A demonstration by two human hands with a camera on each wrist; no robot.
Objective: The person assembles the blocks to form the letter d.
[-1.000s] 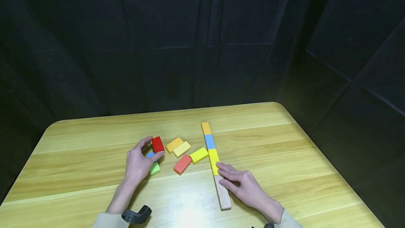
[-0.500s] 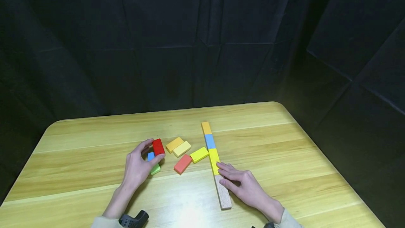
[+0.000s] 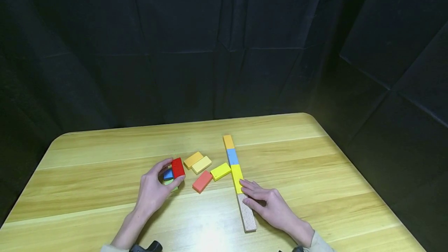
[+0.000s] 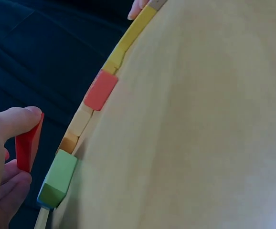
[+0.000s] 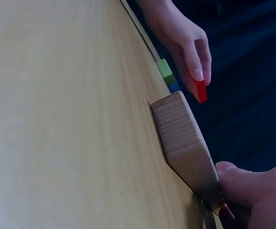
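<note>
Red block (image 3: 178, 167) was pinched in L hand (image 3: 154, 189), lifted off table (image 3: 297, 154); had shifted twd R hand (image 3: 267, 203) in last sec, so prob. mid-carry. Blue block (image 3: 168, 174), green block (image 3: 168, 182) lay below L hand. R hand hadn't moved, fingers loosely extended, touching long yellow block (image 3: 236, 178) & speckled block (image 3: 246, 215).

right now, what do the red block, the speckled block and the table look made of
Red block: perhaps painted wood, or plastic; smooth, even, opaque colour.
Speckled block: possibly bare wood or pressed board, matt; flecked, with parallel lines across one end.
Table: wood or laminate, slightly glossy; grain and bright glare.
</note>
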